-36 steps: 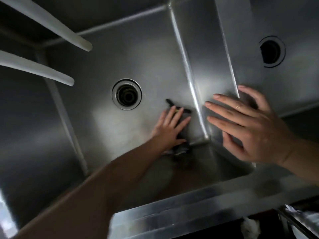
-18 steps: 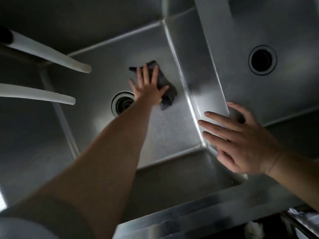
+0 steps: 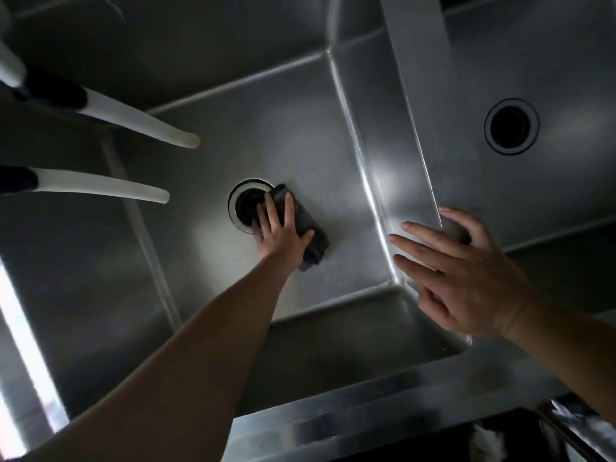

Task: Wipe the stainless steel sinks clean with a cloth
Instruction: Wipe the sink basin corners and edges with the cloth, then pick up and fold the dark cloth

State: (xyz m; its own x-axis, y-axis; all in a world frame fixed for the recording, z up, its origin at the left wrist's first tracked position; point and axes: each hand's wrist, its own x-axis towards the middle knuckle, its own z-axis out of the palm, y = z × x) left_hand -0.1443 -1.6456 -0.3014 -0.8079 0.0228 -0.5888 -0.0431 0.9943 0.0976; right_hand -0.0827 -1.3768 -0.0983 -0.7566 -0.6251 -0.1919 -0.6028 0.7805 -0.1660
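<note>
I look straight down into a deep stainless steel sink (image 3: 300,135). My left hand (image 3: 278,230) reaches to its floor and presses flat on a dark cloth (image 3: 308,228), fingers spread, at the right edge of the round drain (image 3: 245,206). The cloth partly covers the drain's rim. My right hand (image 3: 456,278) rests with fingers apart on the steel divider (image 3: 400,155) between this sink and a second sink (image 3: 550,61) on the right, holding nothing.
Two white hose spouts (image 3: 140,126) (image 3: 100,186) hang over the left sink from the upper left. The right sink has its own dark drain (image 3: 510,126). The steel front rim (image 3: 366,411) runs along the bottom.
My left hand has slid the cloth from the near right corner up to the back of the sink floor, then back down to the drain's right edge. The right hand stays on the divider.
</note>
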